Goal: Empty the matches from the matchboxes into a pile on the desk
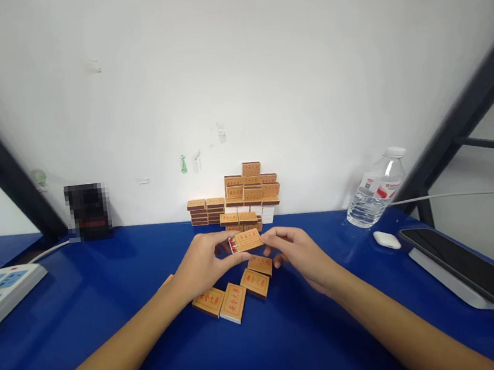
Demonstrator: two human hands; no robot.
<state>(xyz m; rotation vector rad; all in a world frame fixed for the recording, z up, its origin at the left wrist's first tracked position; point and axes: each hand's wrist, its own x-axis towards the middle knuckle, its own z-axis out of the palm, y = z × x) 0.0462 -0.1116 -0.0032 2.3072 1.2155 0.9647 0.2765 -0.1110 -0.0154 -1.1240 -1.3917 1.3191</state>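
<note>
A matchbox [248, 240] with red print is raised above the blue table, its tray slid partly out at the left so that red match heads show. My left hand [206, 263] grips it at that left end between thumb and fingers. At the opposite end, the thumb and forefinger of my right hand [296, 253] pinch the box's corner. Several more matchboxes [233, 303] lie loose on the table below my hands, one of them partly behind my left wrist. Beyond my hands rises a stepped stack of matchboxes [253, 193] against the wall, with lower rows at its left.
A water bottle [375, 189] leans at the right, near a white earbud case [386, 240] and a phone [471, 267] resting on a pale block. On the left are a power strip [8, 289] and a pixelated dark object [88, 212]. Dark metal bars [3, 157] flank both sides.
</note>
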